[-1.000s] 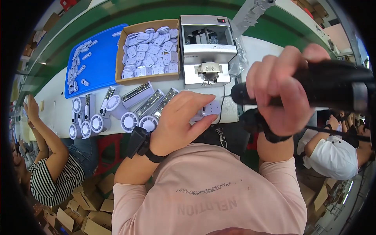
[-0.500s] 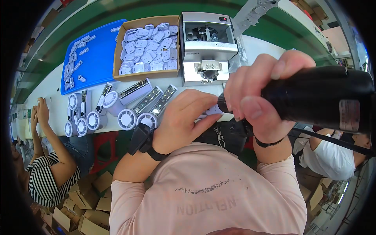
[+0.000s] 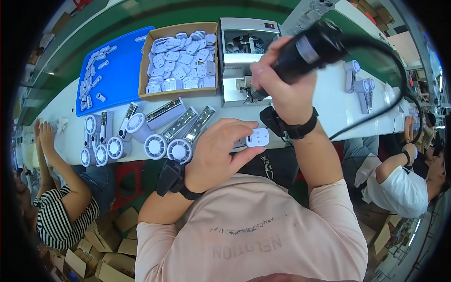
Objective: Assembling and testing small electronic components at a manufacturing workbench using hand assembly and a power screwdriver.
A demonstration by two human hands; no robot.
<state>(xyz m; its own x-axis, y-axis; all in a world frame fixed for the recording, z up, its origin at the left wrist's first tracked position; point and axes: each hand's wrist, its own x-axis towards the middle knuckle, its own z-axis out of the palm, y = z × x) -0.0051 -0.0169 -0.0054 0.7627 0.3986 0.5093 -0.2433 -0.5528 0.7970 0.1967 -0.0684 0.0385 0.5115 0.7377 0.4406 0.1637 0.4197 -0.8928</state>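
The left hand (image 3: pixel 213 152) has finger and thumb closed about a white cap (image 3: pixel 258 137), on the wearer's side of the feeder (image 3: pixel 238 62). The right hand (image 3: pixel 289 89) is wrapped round a black driver (image 3: pixel 307 52), its tip at the feeder's front; contact is unclear. Whether the cap's holes are filled cannot be told. Left of the feeder, the fans (image 3: pixel 180 150) lie with boards (image 3: pixel 199 124) bare, seemingly unfinished. A box (image 3: pixel 181 93) beside the feeder is heaped with loose caps (image 3: pixel 178 73), so much appears left. Right of the feeder lie more fans (image 3: pixel 361 86), their stage uncertain.
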